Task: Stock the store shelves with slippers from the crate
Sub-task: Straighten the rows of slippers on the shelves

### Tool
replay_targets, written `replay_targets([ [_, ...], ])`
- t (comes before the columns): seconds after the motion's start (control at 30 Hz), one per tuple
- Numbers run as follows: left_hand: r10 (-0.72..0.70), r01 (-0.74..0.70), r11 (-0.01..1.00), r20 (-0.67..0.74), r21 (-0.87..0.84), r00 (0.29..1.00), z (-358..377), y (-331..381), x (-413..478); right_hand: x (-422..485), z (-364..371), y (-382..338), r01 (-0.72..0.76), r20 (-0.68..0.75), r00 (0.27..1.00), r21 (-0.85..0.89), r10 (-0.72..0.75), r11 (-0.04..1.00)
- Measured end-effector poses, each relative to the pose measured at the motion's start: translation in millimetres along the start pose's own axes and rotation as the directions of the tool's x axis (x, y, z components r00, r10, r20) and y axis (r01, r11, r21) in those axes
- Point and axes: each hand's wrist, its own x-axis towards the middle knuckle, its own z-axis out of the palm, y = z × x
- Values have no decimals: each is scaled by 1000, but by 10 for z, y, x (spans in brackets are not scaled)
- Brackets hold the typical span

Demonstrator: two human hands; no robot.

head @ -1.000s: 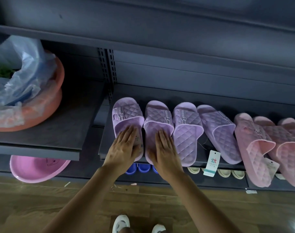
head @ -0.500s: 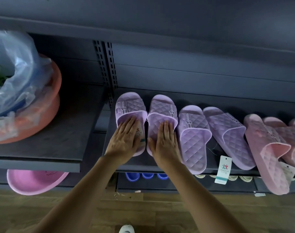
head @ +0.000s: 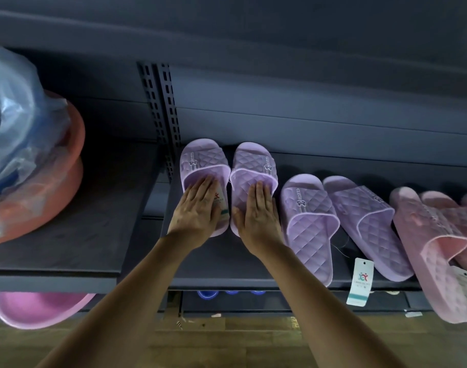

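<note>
Two lilac quilted slippers lie side by side at the left end of the dark shelf (head: pixel 253 264), toes toward the back wall. My left hand (head: pixel 198 211) lies flat on the heel of the left slipper (head: pixel 200 160), fingers straight, beside its paper tag. My right hand (head: pixel 257 213) presses flat on the heel of the right slipper (head: pixel 253 166). A second lilac pair (head: pixel 312 224) lies to the right, nearer the shelf's front edge. Pink slippers (head: pixel 434 248) overhang the edge at far right. The crate is out of view.
An orange basin (head: pixel 54 187) stuffed with clear plastic bags sits on the neighbouring shelf at left. A pink basin (head: pixel 38 309) sits below it. Blue items (head: pixel 208 293) show on the lower shelf. A slotted upright (head: pixel 160 110) divides the bays. Wooden floor below.
Both hands have slid the left lilac pair deeper toward the back of the shelf, ahead of the second pair. The camera has moved closer.
</note>
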Motion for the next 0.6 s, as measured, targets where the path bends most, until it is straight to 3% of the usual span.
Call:
replay_targets([
  [0.17,-40,43,997,57,-62,998,-126,24,23,22,-92,20,-18,-1,1000,-25,18,1000],
  [0.37,-105,105,991,6,-88,994,-364,267,-63,-292,-298,41,66,-191,980,44,-57,997],
  [0.6,-98,100,973,20,-207,995,-497,780,-251,-836,-721,361,146,-294,949,107,-109,983],
])
